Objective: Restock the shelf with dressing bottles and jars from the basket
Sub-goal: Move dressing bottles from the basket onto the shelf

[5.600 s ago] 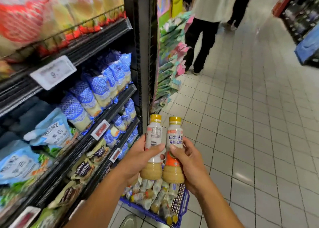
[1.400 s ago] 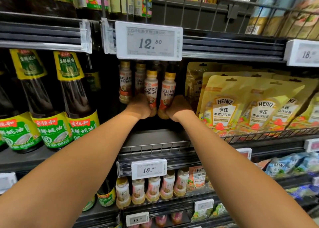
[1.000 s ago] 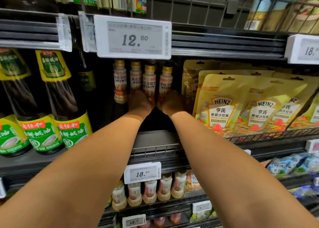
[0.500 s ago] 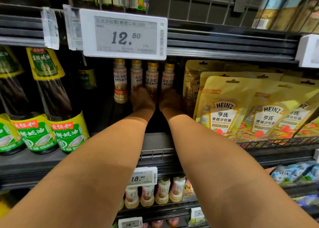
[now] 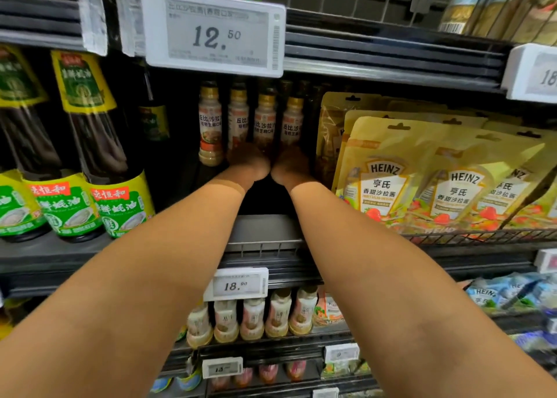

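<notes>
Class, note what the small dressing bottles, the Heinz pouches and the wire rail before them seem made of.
Dressing bottles: probably clear plastic; dressing shows through. Heinz pouches: flexible, slightly glossy film; punched hang holes. Wire rail: dark, likely coated metal; thin bars.

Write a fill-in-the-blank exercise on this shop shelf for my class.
The white price tag above the small gold-capped dressing bottles reads ____.
The yellow plastic pouches beside them bear the brand name ____.
The tall dark glass bottles with green labels stand ____ of the dressing bottles.
Missing words: 12.50; Heinz; left.
</notes>
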Demonstrator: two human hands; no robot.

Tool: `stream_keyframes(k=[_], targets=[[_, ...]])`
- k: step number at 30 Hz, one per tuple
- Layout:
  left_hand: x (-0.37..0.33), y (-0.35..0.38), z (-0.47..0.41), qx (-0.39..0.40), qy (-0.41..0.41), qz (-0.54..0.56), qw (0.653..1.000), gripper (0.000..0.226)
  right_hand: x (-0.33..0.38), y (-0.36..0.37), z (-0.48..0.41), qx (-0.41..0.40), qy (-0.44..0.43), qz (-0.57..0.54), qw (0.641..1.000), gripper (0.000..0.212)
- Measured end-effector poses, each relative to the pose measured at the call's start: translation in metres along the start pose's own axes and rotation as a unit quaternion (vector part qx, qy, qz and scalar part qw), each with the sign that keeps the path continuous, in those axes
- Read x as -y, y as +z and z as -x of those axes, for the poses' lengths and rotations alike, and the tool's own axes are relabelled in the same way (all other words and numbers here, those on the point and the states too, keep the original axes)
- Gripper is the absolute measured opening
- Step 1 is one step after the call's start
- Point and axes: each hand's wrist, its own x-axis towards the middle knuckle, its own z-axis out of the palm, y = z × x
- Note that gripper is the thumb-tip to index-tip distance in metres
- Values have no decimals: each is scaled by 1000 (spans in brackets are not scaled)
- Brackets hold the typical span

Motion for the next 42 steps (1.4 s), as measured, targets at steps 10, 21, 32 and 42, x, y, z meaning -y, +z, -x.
stream_keyframes(k=[10, 21, 32, 42], targets=[[-1, -49, 112, 57, 53, 397, 915, 9, 3, -49, 113, -62, -44, -207, 975, 15], [6, -6, 258, 267, 86, 533, 798, 11, -61, -95, 291, -159, 0, -326, 932, 7], [-85, 123, 365, 476, 108, 479, 729, 12, -203, -180, 404, -329, 142, -280, 890, 9], [-200, 249, 454, 584, 106, 423, 685, 13, -336, -281, 464, -440, 250, -257, 823, 13]])
